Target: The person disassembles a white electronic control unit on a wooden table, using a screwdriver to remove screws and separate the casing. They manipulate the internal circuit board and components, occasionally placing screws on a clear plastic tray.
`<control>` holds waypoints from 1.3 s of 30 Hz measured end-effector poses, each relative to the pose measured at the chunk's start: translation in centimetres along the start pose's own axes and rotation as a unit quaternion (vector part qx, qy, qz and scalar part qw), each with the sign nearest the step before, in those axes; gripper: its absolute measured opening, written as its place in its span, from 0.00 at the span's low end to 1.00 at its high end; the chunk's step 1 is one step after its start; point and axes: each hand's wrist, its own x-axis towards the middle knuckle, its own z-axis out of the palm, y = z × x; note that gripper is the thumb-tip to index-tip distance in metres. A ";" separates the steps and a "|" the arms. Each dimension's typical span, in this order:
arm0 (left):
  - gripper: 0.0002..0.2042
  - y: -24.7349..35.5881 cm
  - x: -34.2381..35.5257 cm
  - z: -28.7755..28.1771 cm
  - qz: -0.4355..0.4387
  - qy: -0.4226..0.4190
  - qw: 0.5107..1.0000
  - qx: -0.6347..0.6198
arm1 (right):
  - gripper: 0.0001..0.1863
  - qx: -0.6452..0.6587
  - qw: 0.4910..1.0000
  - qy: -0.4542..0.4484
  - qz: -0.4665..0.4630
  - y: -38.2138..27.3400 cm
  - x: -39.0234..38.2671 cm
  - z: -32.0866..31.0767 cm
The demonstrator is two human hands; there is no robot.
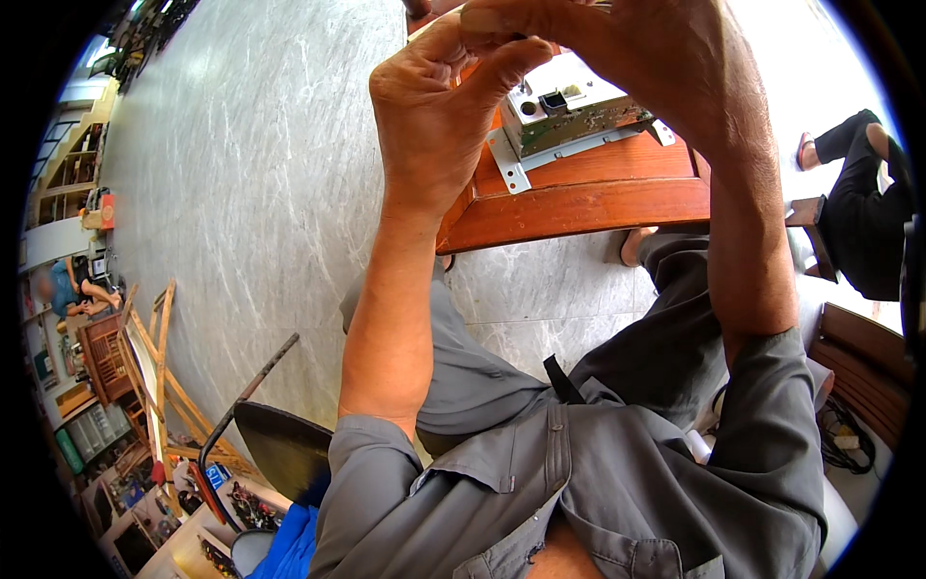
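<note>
My left hand [439,106] and my right hand [612,48] are raised close together at the top of the view, fingers closed in pinches. What they hold is mostly hidden behind my fingers and too small to make out. Beneath them, a metal box [564,116] with a black socket, a round hole and scuffed sides sits on a grey perforated bracket [510,169]. These rest on a red-brown wooden table [569,214].
A seated person in black [863,232] is at right; another [68,289] sits at far left. Wooden easel-like frames [164,386], a black-backed chair [280,444], shelves [82,434] and coiled cables [834,434] surround me. The floor [241,174] is grey marble-look tile.
</note>
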 end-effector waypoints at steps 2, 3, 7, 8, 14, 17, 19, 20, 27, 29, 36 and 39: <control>0.12 0.1 0.1 0.4 -0.037 0.014 0.998 -0.050 | 0.17 -0.034 0.999 -0.011 0.025 -0.1 0.2 -0.1; 0.12 0.6 0.2 0.6 -0.076 0.014 0.994 -0.080 | 0.16 -0.041 0.998 -0.017 0.038 -0.1 0.3 -0.2; 0.12 0.4 0.3 0.1 -0.054 -0.005 0.998 -0.039 | 0.15 0.027 0.998 -0.024 0.055 -0.3 0.4 -0.5; 0.12 0.4 0.3 -0.1 -0.040 -0.024 0.999 -0.026 | 0.15 0.038 0.998 -0.022 0.049 0.0 0.3 -0.5; 0.10 0.0 0.0 -0.5 -0.007 -0.022 1.000 0.014 | 0.15 0.009 0.999 -0.037 -0.020 1.9 0.2 0.1; 0.11 0.1 -0.1 -0.4 -0.005 -0.012 1.000 0.016 | 0.16 0.015 0.999 -0.044 -0.006 1.6 0.2 0.2; 0.12 0.2 0.1 0.2 0.014 0.002 1.000 0.010 | 0.16 0.033 0.999 -0.035 0.022 1.6 0.0 0.3; 0.12 0.2 0.1 0.1 0.007 -0.005 1.000 0.008 | 0.16 0.030 0.998 -0.033 0.034 1.4 0.0 0.2; 0.12 0.0 0.2 -0.2 -0.025 -0.019 0.999 -0.023 | 0.14 0.069 0.995 -0.033 0.056 0.2 0.1 -0.7; 0.11 0.1 0.1 -0.3 -0.027 -0.025 0.999 -0.012 | 0.14 0.075 0.996 -0.029 0.036 1.7 -0.1 0.0; 0.10 0.2 -0.3 -0.2 0.000 -0.008 1.000 0.017 | 0.14 0.052 0.998 -0.046 -0.005 1.6 0.1 0.2; 0.11 0.3 -0.2 0.2 -0.011 0.008 1.000 0.001 | 0.13 0.053 0.994 -0.072 0.061 -1.0 0.6 -1.7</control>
